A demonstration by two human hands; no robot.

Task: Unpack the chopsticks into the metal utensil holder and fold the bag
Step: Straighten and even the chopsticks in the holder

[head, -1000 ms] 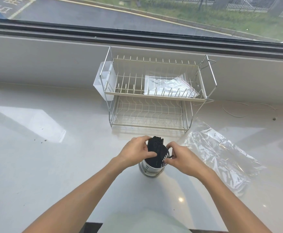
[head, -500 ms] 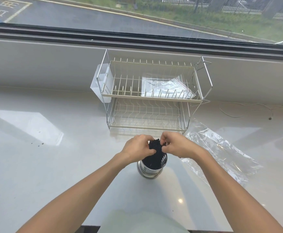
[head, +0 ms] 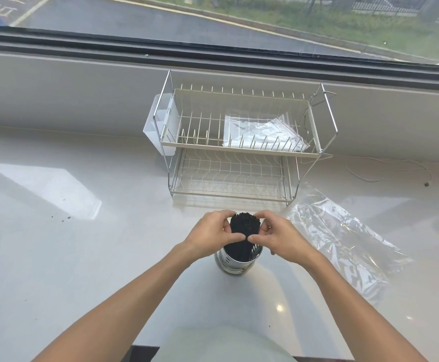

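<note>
A bundle of black chopsticks (head: 245, 226) stands upright in the metal utensil holder (head: 235, 263) on the white counter, just in front of me. My left hand (head: 209, 235) wraps the bundle from the left and my right hand (head: 278, 236) from the right, thumbs nearly meeting in front of it. The lower ends of the chopsticks are hidden inside the holder. The clear plastic bag (head: 343, 239) lies crumpled and unfolded on the counter to the right of my right hand.
A two-tier wire dish rack (head: 239, 150) stands behind the holder, with a white plastic cup (head: 158, 129) on its left side and another clear bag (head: 262, 133) on its top tier. A thin white cable (head: 385, 176) lies far right. A window ledge runs behind.
My right hand rose from the holder's rim to the top of the bundle, then both hands closed around the chopsticks from either side. The bag has not moved.
</note>
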